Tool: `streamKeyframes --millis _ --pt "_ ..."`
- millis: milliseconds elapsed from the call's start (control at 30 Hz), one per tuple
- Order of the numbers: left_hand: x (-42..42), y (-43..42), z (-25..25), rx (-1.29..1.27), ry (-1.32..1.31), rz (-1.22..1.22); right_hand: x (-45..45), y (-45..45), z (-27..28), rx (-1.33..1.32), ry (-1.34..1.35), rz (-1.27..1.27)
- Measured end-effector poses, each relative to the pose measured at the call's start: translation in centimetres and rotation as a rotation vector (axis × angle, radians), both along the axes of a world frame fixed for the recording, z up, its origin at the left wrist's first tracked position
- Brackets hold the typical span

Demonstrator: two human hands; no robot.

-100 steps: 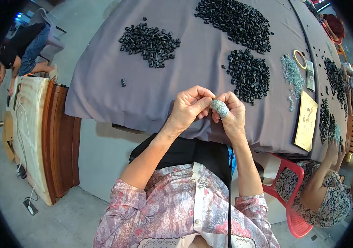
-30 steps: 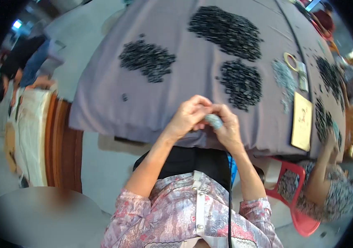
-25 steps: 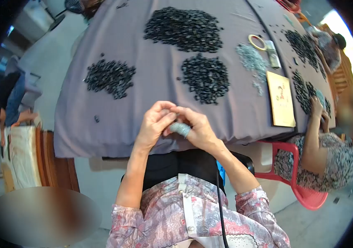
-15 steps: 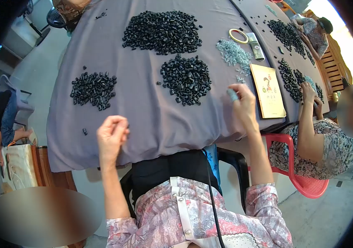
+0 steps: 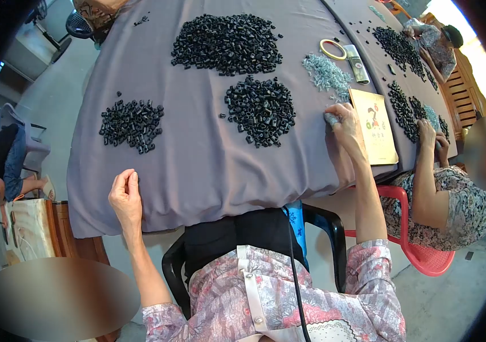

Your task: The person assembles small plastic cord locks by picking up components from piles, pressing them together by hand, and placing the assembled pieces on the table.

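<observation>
My left hand point(image 5: 126, 194) is over the near left of the grey cloth, thumb and fingers pinched together; what lies between them, if anything, is hidden. Beyond it spreads a small pile of black cylindrical plastic pieces point(image 5: 132, 125). My right hand point(image 5: 348, 128) has its fingers closed at the near end of a heap of small clear plastic pieces point(image 5: 325, 74), beside a yellowish booklet point(image 5: 377, 134). A blue-grey covering wraps one of its fingertips. Whatever those fingers grip is too small to make out. Another pile of black pieces point(image 5: 260, 111) sits between my hands.
A larger black heap point(image 5: 226, 44) lies farther back. A tape roll point(image 5: 333, 49) and a clear packet point(image 5: 357, 64) are near the clear pieces. At right, a person in a floral top point(image 5: 454, 205) handles pieces from a red chair point(image 5: 425, 259); another person point(image 5: 434, 48) sits beyond.
My left hand has moved left and slightly nearer me, over where a lone black piece lay. My right hand has shifted right, against the booklet's edge by the clear pieces.
</observation>
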State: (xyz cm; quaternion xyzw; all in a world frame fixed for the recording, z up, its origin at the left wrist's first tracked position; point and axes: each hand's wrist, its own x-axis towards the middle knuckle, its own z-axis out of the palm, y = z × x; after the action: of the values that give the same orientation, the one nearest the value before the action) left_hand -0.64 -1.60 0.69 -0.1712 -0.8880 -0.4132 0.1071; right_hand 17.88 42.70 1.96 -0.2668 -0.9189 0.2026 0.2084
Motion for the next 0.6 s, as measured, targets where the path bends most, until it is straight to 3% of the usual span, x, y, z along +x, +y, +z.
streamKeyframes --millis 200,600 --pt "0.1 0.4 -0.6 0.008 0.134 0.048 1.1 0.0 0.0 0.027 0.112 -0.146" --pt "0.6 0.8 0.0 -0.102 0.123 0.061 -1.6 0.6 -0.9 0.313 -0.105 -0.05"
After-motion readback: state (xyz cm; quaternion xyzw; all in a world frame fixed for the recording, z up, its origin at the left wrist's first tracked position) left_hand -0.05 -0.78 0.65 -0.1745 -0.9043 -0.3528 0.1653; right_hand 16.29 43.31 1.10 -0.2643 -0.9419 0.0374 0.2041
